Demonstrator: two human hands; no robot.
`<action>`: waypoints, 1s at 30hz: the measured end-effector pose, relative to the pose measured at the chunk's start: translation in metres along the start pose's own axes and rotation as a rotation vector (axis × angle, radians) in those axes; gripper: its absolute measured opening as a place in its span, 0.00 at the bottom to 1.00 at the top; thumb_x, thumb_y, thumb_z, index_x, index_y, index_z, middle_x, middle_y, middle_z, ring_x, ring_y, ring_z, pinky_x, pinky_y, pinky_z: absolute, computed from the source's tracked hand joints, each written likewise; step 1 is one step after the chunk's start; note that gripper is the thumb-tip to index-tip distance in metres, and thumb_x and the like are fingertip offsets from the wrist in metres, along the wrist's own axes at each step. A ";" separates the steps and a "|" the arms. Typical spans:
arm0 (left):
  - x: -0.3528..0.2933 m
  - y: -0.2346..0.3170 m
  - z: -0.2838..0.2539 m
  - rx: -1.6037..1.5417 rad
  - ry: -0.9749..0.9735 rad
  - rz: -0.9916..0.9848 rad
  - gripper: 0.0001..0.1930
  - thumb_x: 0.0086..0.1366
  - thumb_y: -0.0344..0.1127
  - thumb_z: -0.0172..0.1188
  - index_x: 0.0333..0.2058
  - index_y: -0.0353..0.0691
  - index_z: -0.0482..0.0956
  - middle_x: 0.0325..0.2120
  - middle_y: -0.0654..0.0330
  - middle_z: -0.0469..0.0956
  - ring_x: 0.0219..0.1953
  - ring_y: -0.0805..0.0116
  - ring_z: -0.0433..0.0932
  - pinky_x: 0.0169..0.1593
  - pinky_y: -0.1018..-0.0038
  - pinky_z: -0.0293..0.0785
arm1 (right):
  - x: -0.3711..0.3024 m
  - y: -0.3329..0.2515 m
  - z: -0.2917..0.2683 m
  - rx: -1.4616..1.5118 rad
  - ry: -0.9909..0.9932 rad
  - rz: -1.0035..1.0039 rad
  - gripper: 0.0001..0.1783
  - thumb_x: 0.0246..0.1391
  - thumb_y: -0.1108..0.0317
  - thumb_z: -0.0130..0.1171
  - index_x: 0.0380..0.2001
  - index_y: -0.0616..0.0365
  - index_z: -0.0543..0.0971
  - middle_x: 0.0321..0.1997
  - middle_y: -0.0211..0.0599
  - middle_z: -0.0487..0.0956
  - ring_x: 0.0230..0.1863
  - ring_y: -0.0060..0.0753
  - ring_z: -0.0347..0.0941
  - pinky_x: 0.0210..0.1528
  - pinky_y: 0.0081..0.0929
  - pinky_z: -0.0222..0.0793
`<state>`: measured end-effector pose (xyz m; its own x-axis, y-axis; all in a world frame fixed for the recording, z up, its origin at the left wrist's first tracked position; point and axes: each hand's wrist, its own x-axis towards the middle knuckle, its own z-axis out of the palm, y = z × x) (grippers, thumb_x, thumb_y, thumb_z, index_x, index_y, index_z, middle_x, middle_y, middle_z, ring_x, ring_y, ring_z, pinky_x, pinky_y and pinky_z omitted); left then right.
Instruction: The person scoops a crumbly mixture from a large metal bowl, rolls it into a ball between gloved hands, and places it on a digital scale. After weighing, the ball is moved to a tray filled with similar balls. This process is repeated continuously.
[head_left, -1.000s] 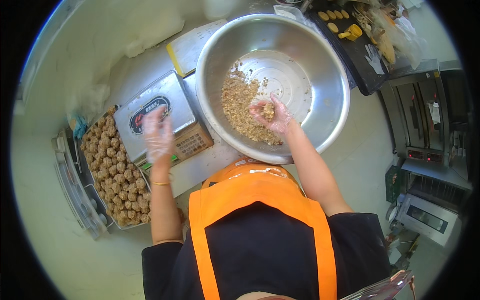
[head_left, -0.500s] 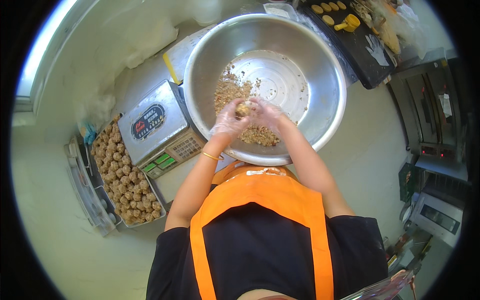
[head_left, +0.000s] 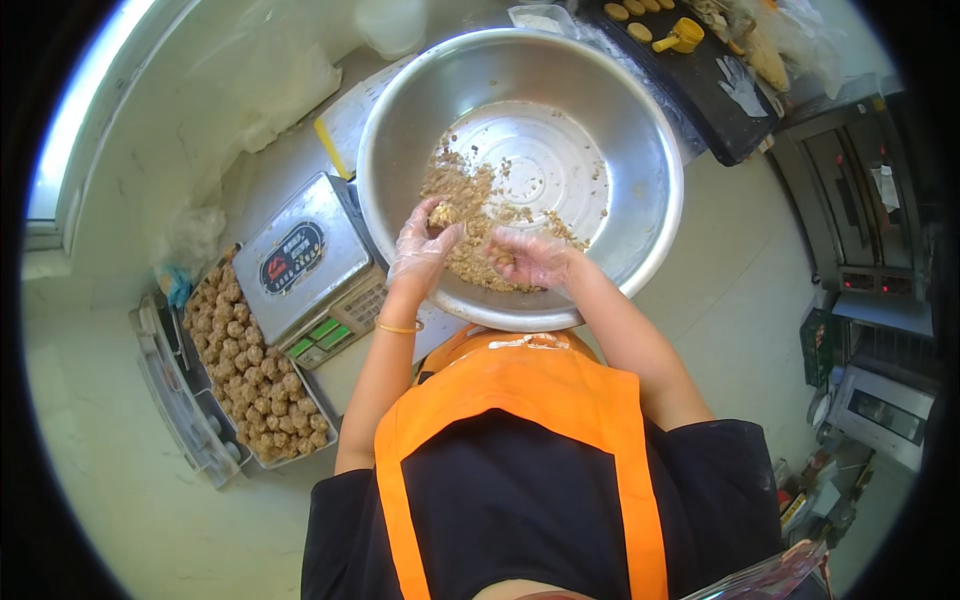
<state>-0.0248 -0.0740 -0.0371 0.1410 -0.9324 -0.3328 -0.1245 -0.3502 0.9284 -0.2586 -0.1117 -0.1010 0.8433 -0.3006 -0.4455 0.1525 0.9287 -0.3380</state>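
My left hand (head_left: 420, 247), in a clear plastic glove, holds a rough ball of crumbly nut mixture (head_left: 443, 214) between thumb and fingers. It is over the left part of a big steel basin (head_left: 640, 225). Loose nut mixture (head_left: 462, 185) lies in the basin's left and near part. My right hand (head_left: 532, 257), gloved the same way, is low over this mixture with its fingers curled round a small clump. The two hands are apart.
Left of the basin stands a digital scale (head_left: 300, 250). Beyond it a tray (head_left: 325, 440) is heaped with many formed balls (head_left: 255, 370). At the far right a dark baking tray (head_left: 720, 125) bears round pieces, a yellow cup (head_left: 684, 36) and a glove (head_left: 740, 88). Ovens (head_left: 850, 200) stand at right.
My hands, earlier together around the ball, have parted. The left has moved left with the ball; the right has come down to the loose mixture.
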 end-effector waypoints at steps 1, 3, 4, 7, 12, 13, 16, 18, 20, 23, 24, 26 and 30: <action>-0.003 0.006 0.000 -0.014 -0.027 0.012 0.32 0.61 0.35 0.71 0.63 0.41 0.72 0.34 0.62 0.80 0.34 0.74 0.76 0.38 0.75 0.76 | -0.002 -0.002 -0.007 0.235 -0.107 0.004 0.18 0.66 0.59 0.60 0.49 0.64 0.80 0.34 0.33 0.78 0.34 0.20 0.76 0.36 0.14 0.75; -0.007 0.015 0.005 -0.040 -0.096 0.067 0.34 0.60 0.35 0.73 0.64 0.41 0.71 0.35 0.61 0.80 0.35 0.72 0.77 0.40 0.73 0.77 | -0.002 -0.001 -0.009 0.220 0.081 -0.169 0.18 0.68 0.58 0.59 0.47 0.64 0.80 0.36 0.34 0.78 0.35 0.20 0.77 0.35 0.11 0.76; -0.009 0.018 0.010 -0.056 -0.136 0.107 0.36 0.58 0.34 0.74 0.64 0.41 0.71 0.36 0.60 0.81 0.36 0.70 0.78 0.41 0.71 0.78 | 0.000 0.000 -0.010 0.212 0.175 -0.255 0.18 0.68 0.58 0.58 0.46 0.64 0.80 0.37 0.35 0.78 0.36 0.21 0.77 0.35 0.10 0.77; -0.013 0.035 0.021 0.299 -0.118 0.441 0.39 0.55 0.33 0.76 0.65 0.42 0.70 0.40 0.55 0.81 0.40 0.60 0.79 0.47 0.64 0.78 | -0.011 -0.013 0.043 0.436 0.340 -0.247 0.25 0.72 0.51 0.49 0.54 0.65 0.75 0.46 0.44 0.78 0.46 0.38 0.79 0.47 0.29 0.84; -0.020 0.038 0.031 0.882 -0.071 0.788 0.39 0.52 0.43 0.76 0.63 0.42 0.72 0.49 0.49 0.79 0.51 0.45 0.74 0.58 0.53 0.70 | -0.013 -0.011 0.059 0.533 0.065 -0.310 0.33 0.73 0.43 0.44 0.63 0.63 0.69 0.63 0.54 0.72 0.57 0.55 0.74 0.52 0.42 0.82; -0.021 0.036 0.031 0.885 -0.114 0.743 0.39 0.53 0.47 0.75 0.62 0.41 0.73 0.54 0.48 0.77 0.55 0.43 0.72 0.60 0.52 0.68 | -0.003 -0.005 0.036 0.566 0.022 -0.305 0.36 0.72 0.41 0.44 0.64 0.62 0.69 0.65 0.55 0.70 0.59 0.56 0.73 0.53 0.43 0.81; -0.027 0.031 0.038 1.051 -0.020 0.794 0.36 0.55 0.45 0.73 0.62 0.40 0.74 0.59 0.48 0.74 0.60 0.40 0.70 0.65 0.52 0.65 | 0.012 0.000 0.034 0.464 0.360 -0.314 0.40 0.69 0.35 0.45 0.66 0.62 0.69 0.67 0.53 0.70 0.63 0.53 0.70 0.57 0.46 0.76; -0.034 0.020 0.044 1.115 0.012 0.851 0.33 0.58 0.41 0.70 0.61 0.38 0.74 0.63 0.48 0.71 0.65 0.41 0.67 0.70 0.52 0.60 | 0.020 0.005 0.050 0.268 0.605 -0.350 0.42 0.68 0.33 0.46 0.65 0.61 0.69 0.67 0.52 0.71 0.64 0.48 0.69 0.60 0.47 0.72; -0.036 0.010 0.051 1.133 0.013 0.892 0.30 0.61 0.38 0.66 0.61 0.37 0.74 0.65 0.50 0.69 0.69 0.42 0.63 0.73 0.51 0.56 | 0.025 0.011 0.066 0.016 0.713 -0.418 0.43 0.67 0.32 0.48 0.65 0.61 0.70 0.66 0.50 0.73 0.64 0.44 0.69 0.63 0.46 0.69; -0.039 0.001 0.057 1.016 -0.065 0.882 0.28 0.62 0.30 0.59 0.62 0.35 0.72 0.66 0.52 0.68 0.71 0.45 0.62 0.74 0.50 0.53 | 0.037 0.014 0.071 0.173 0.684 -0.541 0.42 0.68 0.34 0.46 0.64 0.63 0.69 0.66 0.49 0.73 0.63 0.43 0.70 0.66 0.43 0.67; -0.038 0.002 0.058 1.017 -0.067 0.901 0.28 0.62 0.30 0.60 0.62 0.35 0.72 0.65 0.51 0.69 0.70 0.45 0.63 0.74 0.50 0.55 | 0.039 0.015 0.068 0.202 0.664 -0.596 0.42 0.69 0.34 0.45 0.64 0.64 0.69 0.66 0.49 0.73 0.64 0.43 0.70 0.66 0.43 0.67; -0.034 0.011 0.062 1.019 -0.069 0.939 0.29 0.62 0.29 0.60 0.63 0.35 0.71 0.63 0.49 0.71 0.69 0.46 0.64 0.72 0.51 0.58 | 0.036 0.007 0.062 0.224 0.597 -0.573 0.42 0.69 0.34 0.44 0.67 0.63 0.66 0.69 0.49 0.69 0.64 0.43 0.70 0.69 0.43 0.64; -0.028 0.031 0.060 0.841 -0.072 0.689 0.36 0.56 0.30 0.66 0.65 0.34 0.68 0.51 0.45 0.77 0.59 0.45 0.74 0.65 0.52 0.67 | 0.011 -0.008 0.094 0.044 0.828 -0.382 0.46 0.68 0.29 0.40 0.65 0.64 0.68 0.67 0.49 0.71 0.63 0.44 0.70 0.69 0.45 0.65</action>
<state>-0.0914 -0.0643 -0.0094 -0.2712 -0.9453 0.1813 -0.7909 0.3262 0.5178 -0.2018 -0.1020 -0.0255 0.0949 -0.6330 -0.7683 0.3793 0.7366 -0.5600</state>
